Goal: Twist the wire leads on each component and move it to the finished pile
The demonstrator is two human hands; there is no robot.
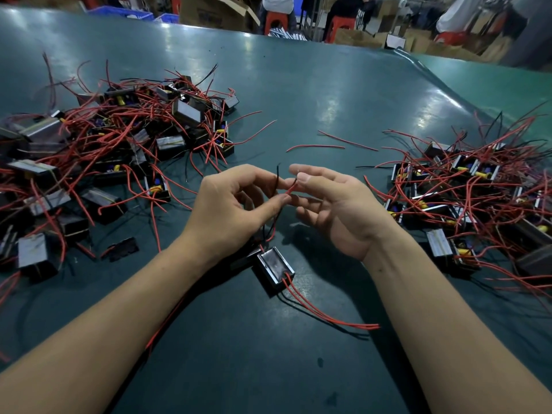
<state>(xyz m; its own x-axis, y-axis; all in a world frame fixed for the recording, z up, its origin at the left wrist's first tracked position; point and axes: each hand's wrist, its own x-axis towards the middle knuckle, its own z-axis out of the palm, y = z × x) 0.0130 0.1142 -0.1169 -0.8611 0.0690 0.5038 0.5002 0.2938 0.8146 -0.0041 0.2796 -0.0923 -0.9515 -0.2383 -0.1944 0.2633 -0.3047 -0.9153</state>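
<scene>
Head view: your left hand (230, 204) pinches the red and black wire leads (285, 189), which run upward; your right hand (331, 204), half open, touches their tips. The small black box component (273, 268) lies on the teal surface (298, 100) just below both hands, nearer your left.

Both bare forearms reach forward. The left hand (230, 204) curls, thumb and forefinger pinching together. The right hand (334, 204) lies palm-up, fingers loosely spread, its thumb and forefinger apparently meeting the left fingertips.
</scene>
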